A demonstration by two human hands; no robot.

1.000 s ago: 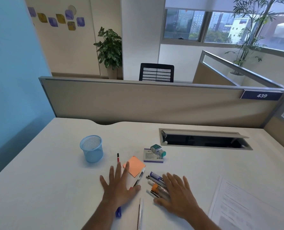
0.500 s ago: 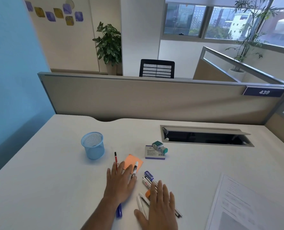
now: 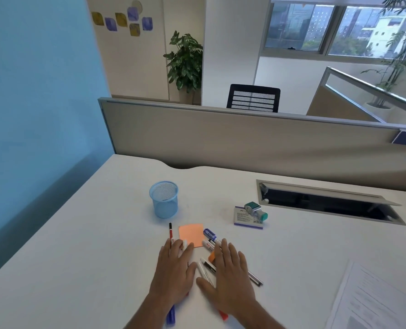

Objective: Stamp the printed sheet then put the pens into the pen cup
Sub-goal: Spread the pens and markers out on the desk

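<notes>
My left hand (image 3: 174,273) lies flat, palm down, on several pens, among them a thin red pencil (image 3: 170,232) and a blue pen (image 3: 170,317). My right hand (image 3: 230,274) lies flat beside it on a bunch of markers (image 3: 210,238), fingers spread. The blue mesh pen cup (image 3: 164,199) stands upright to the far left of my hands. A green stamp (image 3: 256,210) rests on an ink pad box (image 3: 247,218) to the right. The printed sheet (image 3: 377,300) is at the lower right corner.
An orange sticky note pad (image 3: 190,233) lies just past my fingertips. A cable tray with its lid open (image 3: 325,203) is set into the white desk (image 3: 78,257) at the back right. A beige partition (image 3: 221,138) closes the far edge.
Both hands have drawn together, sweeping the pens into a tighter bunch. The right hand has slid left. The view has turned left, so the sheet sits further right.
</notes>
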